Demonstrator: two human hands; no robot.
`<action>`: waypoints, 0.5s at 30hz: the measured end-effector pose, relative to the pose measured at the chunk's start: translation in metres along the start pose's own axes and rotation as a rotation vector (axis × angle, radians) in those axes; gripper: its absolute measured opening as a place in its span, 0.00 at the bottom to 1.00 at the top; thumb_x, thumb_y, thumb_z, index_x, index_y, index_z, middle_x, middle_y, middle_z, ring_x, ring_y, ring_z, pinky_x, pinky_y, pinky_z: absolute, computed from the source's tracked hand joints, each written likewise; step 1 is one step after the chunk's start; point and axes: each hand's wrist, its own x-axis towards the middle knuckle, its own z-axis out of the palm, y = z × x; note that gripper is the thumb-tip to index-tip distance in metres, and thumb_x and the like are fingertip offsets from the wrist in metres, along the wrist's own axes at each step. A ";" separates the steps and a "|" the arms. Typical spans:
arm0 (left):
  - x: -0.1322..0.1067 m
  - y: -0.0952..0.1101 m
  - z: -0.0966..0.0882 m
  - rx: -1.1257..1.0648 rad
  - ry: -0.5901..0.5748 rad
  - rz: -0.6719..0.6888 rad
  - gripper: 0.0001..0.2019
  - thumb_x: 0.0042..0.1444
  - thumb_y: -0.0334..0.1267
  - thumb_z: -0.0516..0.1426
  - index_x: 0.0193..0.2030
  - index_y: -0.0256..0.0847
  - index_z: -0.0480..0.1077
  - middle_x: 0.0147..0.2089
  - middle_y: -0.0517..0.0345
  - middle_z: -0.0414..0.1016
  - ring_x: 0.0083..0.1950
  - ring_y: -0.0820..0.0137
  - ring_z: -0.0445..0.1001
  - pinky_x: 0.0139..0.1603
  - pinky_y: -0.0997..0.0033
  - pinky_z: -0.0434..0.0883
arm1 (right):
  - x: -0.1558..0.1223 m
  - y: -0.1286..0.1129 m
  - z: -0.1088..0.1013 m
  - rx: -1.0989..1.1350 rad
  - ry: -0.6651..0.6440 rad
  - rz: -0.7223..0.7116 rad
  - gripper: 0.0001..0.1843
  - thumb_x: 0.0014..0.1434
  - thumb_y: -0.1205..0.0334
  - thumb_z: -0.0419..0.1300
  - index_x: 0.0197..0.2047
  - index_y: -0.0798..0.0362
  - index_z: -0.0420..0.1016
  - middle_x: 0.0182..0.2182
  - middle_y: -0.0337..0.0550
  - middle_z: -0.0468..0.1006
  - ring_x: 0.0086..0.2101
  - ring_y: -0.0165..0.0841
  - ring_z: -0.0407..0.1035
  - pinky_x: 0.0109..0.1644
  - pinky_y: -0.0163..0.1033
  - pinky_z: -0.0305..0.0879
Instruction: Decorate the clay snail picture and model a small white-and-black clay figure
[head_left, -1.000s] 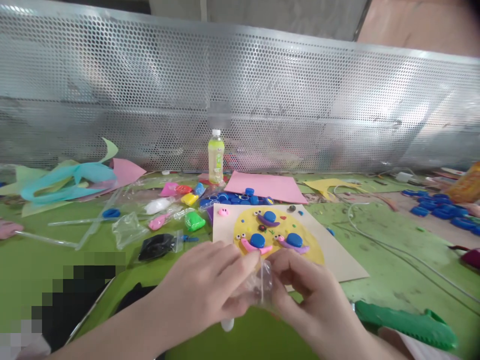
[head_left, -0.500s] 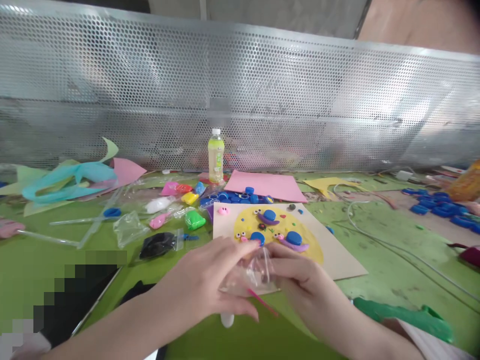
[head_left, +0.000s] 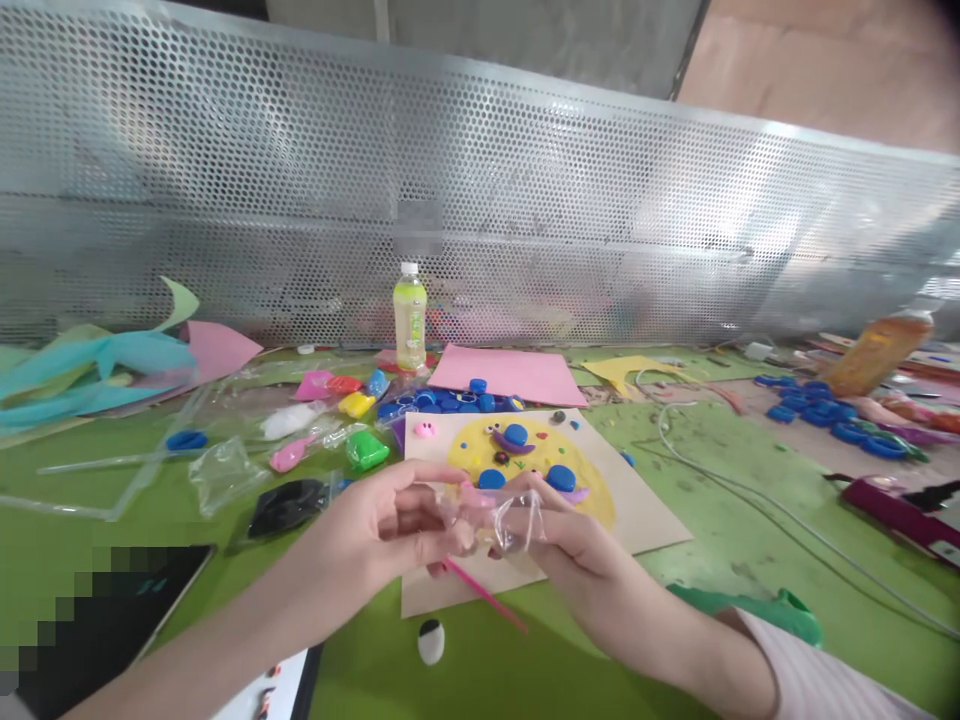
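Both hands meet over the near edge of a beige card (head_left: 654,520) and close on a clear plastic bag (head_left: 517,525). My left hand (head_left: 397,520) pinches its left side, where something pink shows between the fingers. The bag's right side is gripped by my right hand (head_left: 577,540). A thin pink stick (head_left: 487,595) sticks out below the left fingers; whether it is held or lying there I cannot tell. On the card, a yellow painted patch (head_left: 600,455) carries several clay snails with blue bottle caps (head_left: 561,479) as shells; the hands partly cover the lower ones.
Clay bags, including a green one (head_left: 367,450) and a black one (head_left: 289,507), lie left. Behind the card are blue caps (head_left: 450,402), pink paper (head_left: 510,373) and a drink bottle (head_left: 410,320). A white cable (head_left: 757,485) crosses the right side. A white-and-black oval (head_left: 431,642) lies in front.
The left fingers have curled in from a spread thumb to a pinch on the bag. The view has turned slightly right, uncovering the white-and-black oval and more of the pink stick.
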 end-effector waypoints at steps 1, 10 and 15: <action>0.000 -0.001 0.000 0.026 0.014 -0.001 0.18 0.59 0.39 0.63 0.55 0.44 0.69 0.42 0.51 0.83 0.42 0.62 0.83 0.42 0.64 0.81 | 0.001 0.000 0.000 -0.009 -0.008 0.002 0.19 0.69 0.71 0.47 0.39 0.46 0.78 0.37 0.40 0.72 0.46 0.32 0.67 0.57 0.41 0.67; -0.001 0.000 0.006 0.125 0.023 -0.013 0.21 0.58 0.37 0.62 0.57 0.44 0.67 0.39 0.55 0.83 0.42 0.63 0.83 0.44 0.63 0.80 | 0.001 0.010 0.010 -0.051 0.146 0.124 0.13 0.63 0.69 0.61 0.42 0.43 0.84 0.37 0.41 0.73 0.39 0.32 0.69 0.44 0.38 0.72; -0.002 0.000 0.010 0.054 0.024 -0.037 0.21 0.56 0.40 0.64 0.57 0.45 0.69 0.42 0.53 0.84 0.43 0.60 0.83 0.42 0.60 0.81 | 0.000 0.013 0.013 -0.094 0.243 -0.027 0.12 0.60 0.68 0.63 0.39 0.41 0.84 0.37 0.41 0.67 0.40 0.32 0.68 0.45 0.38 0.71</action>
